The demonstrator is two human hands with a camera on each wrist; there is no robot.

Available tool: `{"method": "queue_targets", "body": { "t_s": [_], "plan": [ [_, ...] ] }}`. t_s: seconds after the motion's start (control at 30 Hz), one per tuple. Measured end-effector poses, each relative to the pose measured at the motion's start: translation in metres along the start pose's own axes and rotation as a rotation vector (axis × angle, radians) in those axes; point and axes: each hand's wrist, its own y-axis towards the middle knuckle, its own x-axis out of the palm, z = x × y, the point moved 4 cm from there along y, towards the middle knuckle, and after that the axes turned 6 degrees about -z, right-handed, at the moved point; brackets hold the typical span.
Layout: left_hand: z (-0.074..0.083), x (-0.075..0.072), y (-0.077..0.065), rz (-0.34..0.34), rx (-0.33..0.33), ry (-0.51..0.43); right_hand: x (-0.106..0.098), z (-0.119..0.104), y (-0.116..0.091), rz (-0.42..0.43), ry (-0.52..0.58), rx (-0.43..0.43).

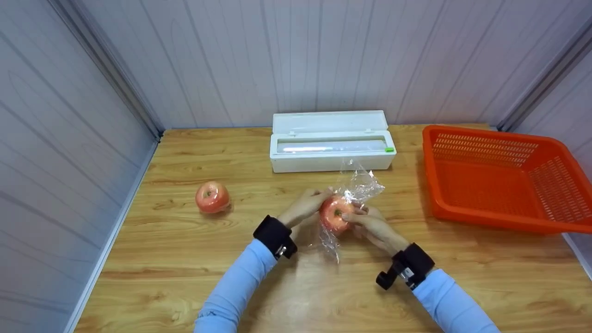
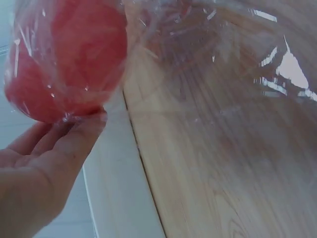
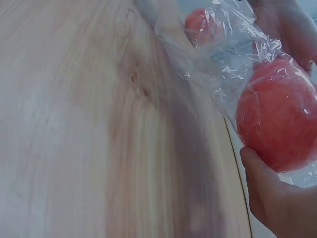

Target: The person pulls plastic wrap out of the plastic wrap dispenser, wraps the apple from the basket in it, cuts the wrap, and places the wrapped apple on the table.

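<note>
A red apple, partly covered in clear cling film, is held between both hands above the wooden table. My right hand grips its right side, the thumb lying on top near the stem. At the opposite side, my left hand holds the apple with its fingertips through the film. Loose film sticks out behind the apple and hangs down in front. In the left wrist view, the left fingers press on the film-covered apple. The right wrist view has crumpled film gathered beside the apple.
Another apple, with a glossy film-like sheen, sits on the table at left. Behind the hands stands a white cling film box, lid raised, a roll inside. An orange plastic basket is at right. Panel walls enclose the table.
</note>
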Motion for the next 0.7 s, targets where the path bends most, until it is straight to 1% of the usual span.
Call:
{"method": "queue_targets", "body": {
  "t_s": [0.03,0.1,0.2,0.27,0.33,0.43,0.63,0.7],
  "plan": [
    [0.0004,0.0007,-0.0009,-0.003,0.005,0.007,-0.0003,0.0004,-0.0001,0.002,-0.003,-0.003],
    [0.001,0.0016,-0.0024,0.012,0.023,0.02,-0.001,0.0006,-0.0008,0.006,-0.007,-0.012],
    [0.0005,0.0029,-0.0044,0.027,0.032,0.044,-0.0021,-0.0006,-0.0024,-0.001,0.014,-0.048],
    [-0.0011,0.0034,-0.0045,0.01,0.04,0.051,-0.0018,-0.0012,-0.0034,-0.001,0.055,-0.057],
    [-0.002,0.0042,-0.0048,-0.017,0.044,0.087,-0.001,-0.0019,-0.0052,-0.01,0.079,-0.061],
    [-0.0014,0.004,-0.0051,-0.066,0.05,0.128,0.0009,-0.0023,-0.0079,-0.038,0.118,-0.04],
    [0.0042,0.002,-0.0067,-0.148,0.018,0.215,0.0043,-0.0007,-0.0096,-0.16,0.076,0.031],
    [0.0049,0.0012,-0.0057,-0.142,0.019,0.24,0.0056,-0.0008,-0.0092,-0.17,0.082,0.033]
  ]
}}
